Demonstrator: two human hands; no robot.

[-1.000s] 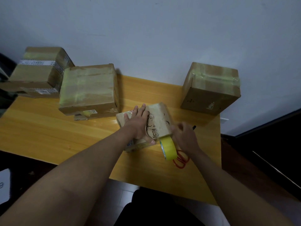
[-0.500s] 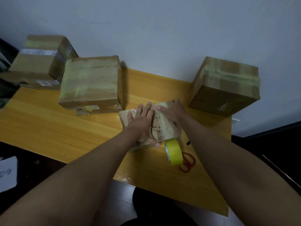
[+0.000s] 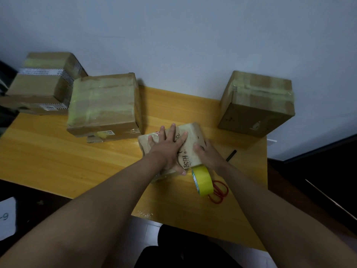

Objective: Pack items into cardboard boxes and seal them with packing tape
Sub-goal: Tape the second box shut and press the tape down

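A small cardboard box (image 3: 191,136) with black drawing on its top lies on the yellow wooden table (image 3: 58,151). My left hand (image 3: 168,147) rests flat on the box top with its fingers spread. At the box's right edge my right hand (image 3: 209,153) presses, thumb on top and fingers against the side. A roll of yellow packing tape (image 3: 203,180) stands on its edge at the box's near right corner, just below my right wrist. Neither hand holds the roll.
Red-handled scissors (image 3: 220,192) lie behind the tape roll, and a black pen (image 3: 231,155) lies to the right. Taped boxes stand at the back: one centre-left (image 3: 104,105), one far left (image 3: 44,84), one at the right (image 3: 257,105). The table's near edge runs close below the roll.
My right hand let go of the tape roll, reached over the box's far top, then slid back along its right edge. My left hand stayed flat on the box.
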